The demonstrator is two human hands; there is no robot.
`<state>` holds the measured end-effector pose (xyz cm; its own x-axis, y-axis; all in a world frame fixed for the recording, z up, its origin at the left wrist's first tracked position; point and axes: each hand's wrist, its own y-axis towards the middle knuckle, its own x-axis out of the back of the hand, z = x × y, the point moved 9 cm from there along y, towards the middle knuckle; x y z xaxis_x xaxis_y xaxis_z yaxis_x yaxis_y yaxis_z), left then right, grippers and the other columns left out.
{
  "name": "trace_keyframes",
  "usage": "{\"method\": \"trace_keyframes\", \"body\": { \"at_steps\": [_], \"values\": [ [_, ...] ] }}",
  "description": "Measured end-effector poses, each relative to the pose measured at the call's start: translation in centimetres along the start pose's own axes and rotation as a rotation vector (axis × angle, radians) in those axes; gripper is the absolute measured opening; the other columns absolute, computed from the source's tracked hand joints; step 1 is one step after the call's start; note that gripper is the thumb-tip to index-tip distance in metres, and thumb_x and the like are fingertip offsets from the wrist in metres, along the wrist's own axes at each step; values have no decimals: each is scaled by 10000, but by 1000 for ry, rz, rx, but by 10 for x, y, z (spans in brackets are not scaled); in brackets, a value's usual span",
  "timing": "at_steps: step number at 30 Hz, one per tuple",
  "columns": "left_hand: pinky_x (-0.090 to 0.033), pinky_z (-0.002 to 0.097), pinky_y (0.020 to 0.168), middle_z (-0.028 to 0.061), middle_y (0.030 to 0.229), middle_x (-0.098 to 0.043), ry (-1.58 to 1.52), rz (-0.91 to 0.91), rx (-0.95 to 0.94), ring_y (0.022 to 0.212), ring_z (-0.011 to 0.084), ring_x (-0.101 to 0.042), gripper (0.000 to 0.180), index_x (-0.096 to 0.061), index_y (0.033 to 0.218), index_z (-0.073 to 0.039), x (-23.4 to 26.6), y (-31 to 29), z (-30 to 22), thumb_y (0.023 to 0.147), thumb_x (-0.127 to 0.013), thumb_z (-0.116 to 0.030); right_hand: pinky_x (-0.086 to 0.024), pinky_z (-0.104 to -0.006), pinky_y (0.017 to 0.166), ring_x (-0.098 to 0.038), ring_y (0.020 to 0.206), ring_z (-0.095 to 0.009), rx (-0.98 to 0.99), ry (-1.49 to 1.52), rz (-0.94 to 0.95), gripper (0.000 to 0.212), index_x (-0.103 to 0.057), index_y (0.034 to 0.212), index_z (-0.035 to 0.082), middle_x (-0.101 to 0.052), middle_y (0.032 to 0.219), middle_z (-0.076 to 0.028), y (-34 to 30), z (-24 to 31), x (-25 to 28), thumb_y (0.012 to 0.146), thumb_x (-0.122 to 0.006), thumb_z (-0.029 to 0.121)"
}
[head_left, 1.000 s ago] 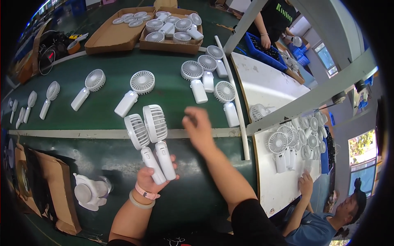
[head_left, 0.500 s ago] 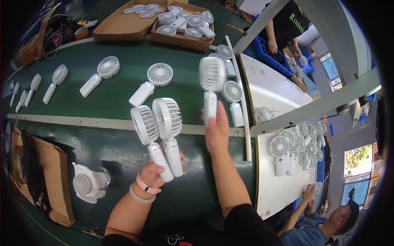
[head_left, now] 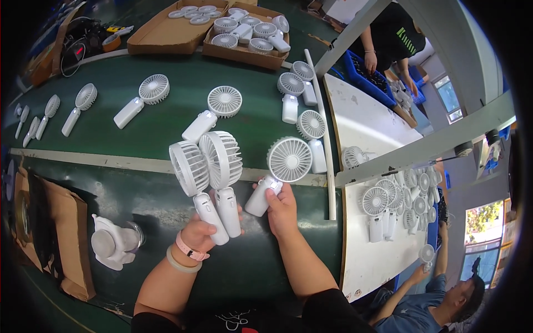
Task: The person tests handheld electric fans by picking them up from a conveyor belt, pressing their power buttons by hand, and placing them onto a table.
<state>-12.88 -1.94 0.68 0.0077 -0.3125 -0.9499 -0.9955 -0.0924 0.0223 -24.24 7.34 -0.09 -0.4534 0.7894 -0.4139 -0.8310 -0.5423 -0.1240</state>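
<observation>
My left hand [head_left: 200,232] is closed round the handles of two white handheld fans [head_left: 217,161], their round heads side by side and pointing up. To the right, my right hand [head_left: 283,211] grips one more white handheld fan [head_left: 290,160] by its handle, thumb on the front and grille facing up towards me. Beyond my hands, on the green belt, a handheld fan [head_left: 224,102] lies with its head to the far right. Another handheld fan [head_left: 311,125] lies just past my right hand, near two more by the white rail [head_left: 331,194].
Several fans lie along the belt [head_left: 183,105] at left. Cardboard boxes [head_left: 244,60] with fans and round grilles stand at the back. A white bear-shaped object [head_left: 114,244] and a cardboard box [head_left: 72,238] are at near left. Co-workers sit right, beside a white table [head_left: 358,261] holding fans.
My right hand has brought its fan down and nearer, turning the grille towards me. The fans on the belt have shifted slightly right. The lower-right co-worker has reached an arm out.
</observation>
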Motion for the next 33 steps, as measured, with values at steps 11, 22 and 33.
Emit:
{"method": "trace_keyframes", "body": {
  "at_steps": [11,22,33],
  "values": [
    [-483,474,825,167,1133,-496,82,-80,-6,1019,289,-536,811,-264,1322,-110,7,1,0,617,-661,-40,-466,-341,837,-602,916,-213,-20,-19,48,361,-485,1129,-23,-602,1023,-134,-2,-1,-1,783,-574,31],
    [-488,481,842,165,1156,-497,125,-196,5,1094,311,-504,780,-284,1312,-87,5,1,2,624,-644,-13,-465,-338,847,-602,918,-198,-87,23,115,345,-500,1119,-23,-606,1030,-139,-4,-5,-6,787,-572,32],
    [-492,494,836,142,1328,-356,297,-165,-21,1192,287,-408,837,-314,1313,-74,9,2,1,587,-729,-63,-462,-341,853,-596,931,-197,-75,34,96,353,-489,1133,-15,-606,1029,-138,-3,-9,-6,794,-573,32]
  ]
}}
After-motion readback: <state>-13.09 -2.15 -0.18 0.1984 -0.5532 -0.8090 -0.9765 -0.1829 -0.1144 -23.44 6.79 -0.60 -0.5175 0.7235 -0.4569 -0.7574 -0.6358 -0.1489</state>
